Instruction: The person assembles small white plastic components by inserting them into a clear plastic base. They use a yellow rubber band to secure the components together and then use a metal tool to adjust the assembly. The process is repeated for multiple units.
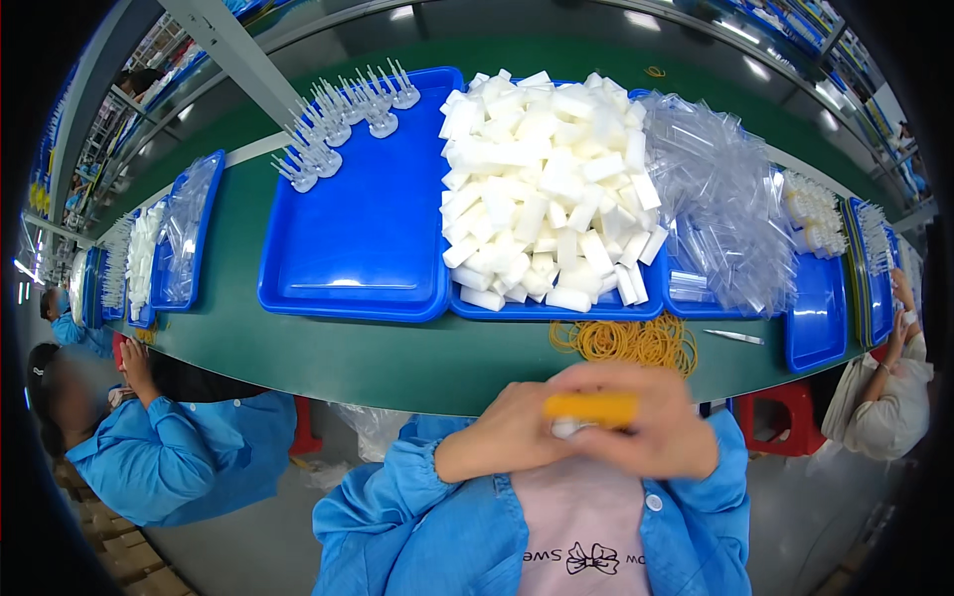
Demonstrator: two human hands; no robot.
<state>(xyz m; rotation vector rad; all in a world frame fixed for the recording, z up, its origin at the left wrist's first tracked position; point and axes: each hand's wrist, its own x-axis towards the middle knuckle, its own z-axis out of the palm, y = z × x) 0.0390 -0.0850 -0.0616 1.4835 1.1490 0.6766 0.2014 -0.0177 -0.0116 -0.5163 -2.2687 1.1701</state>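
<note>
My left hand (pixel 507 427) and my right hand (pixel 668 417) meet in front of my chest, at the near edge of the green table. Between them a yellow rubber band (pixel 591 408) shows as a broad streak, smeared by motion. My right hand is blurred, with its fingers curled at the band. The left fingers close round a small whitish piece (pixel 566 428), mostly hidden, whose kind I cannot make out. Just beyond my hands lies a pile of yellow rubber bands (pixel 636 343).
Blue trays stand along the table: one (pixel 358 238) with clear spiky plastic pieces (pixel 338 114), one heaped with white foam blocks (pixel 547 189), one with clear plastic sleeves (pixel 720 209). Tweezers (pixel 734 337) lie at right. Co-workers sit left (pixel 189 447) and right (pixel 884 387).
</note>
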